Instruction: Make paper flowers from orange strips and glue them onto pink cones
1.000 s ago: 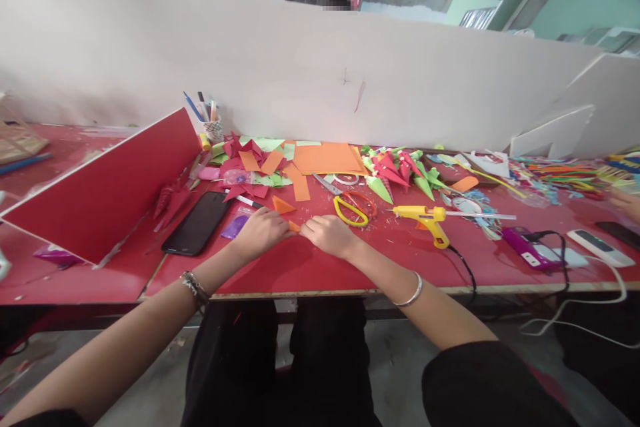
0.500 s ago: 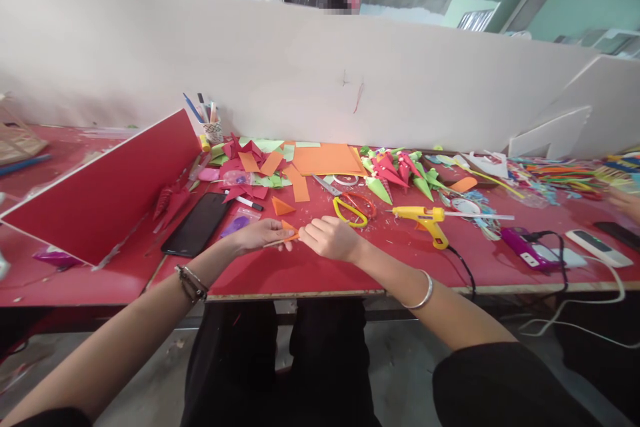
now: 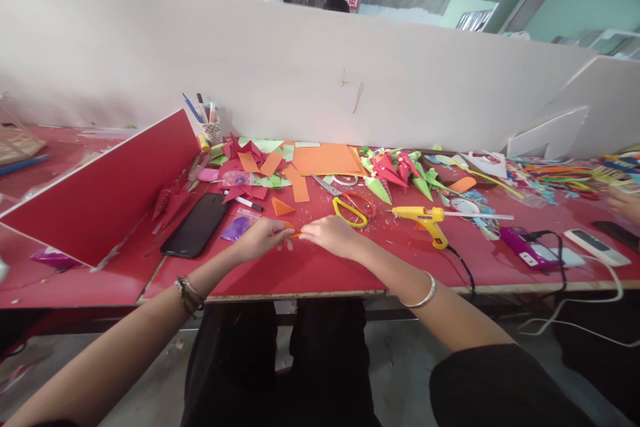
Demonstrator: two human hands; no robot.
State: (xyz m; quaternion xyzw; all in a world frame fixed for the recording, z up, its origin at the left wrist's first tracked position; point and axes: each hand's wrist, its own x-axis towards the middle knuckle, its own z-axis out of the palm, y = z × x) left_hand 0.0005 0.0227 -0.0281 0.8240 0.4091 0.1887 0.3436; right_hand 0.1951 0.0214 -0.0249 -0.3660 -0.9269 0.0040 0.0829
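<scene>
Between my two hands is a small piece of orange paper [image 3: 296,235], mostly covered by the fingers. My left hand [image 3: 264,238] pinches its left end, and my right hand [image 3: 327,235] pinches the right end. Just beyond the left hand, a folded orange paper triangle [image 3: 283,207] lies on the red table [image 3: 310,273]. Scissors with yellow and red handles [image 3: 351,211] rest beyond my right hand. A small bag with purple contents [image 3: 235,228] is beside my left hand.
A yellow glue gun [image 3: 425,217] with a glue stick lies to the right, its cord over the table edge. A black phone [image 3: 196,223] and a red board [image 3: 110,193] are left. Behind lie orange sheets [image 3: 327,159] and red-green paper cones [image 3: 395,170]. Another person's hand [image 3: 625,203] shows far right.
The orange paper has turned flatter between my fingers, so less of it shows. My right hand has opened out from a curled grip into a flatter pinch.
</scene>
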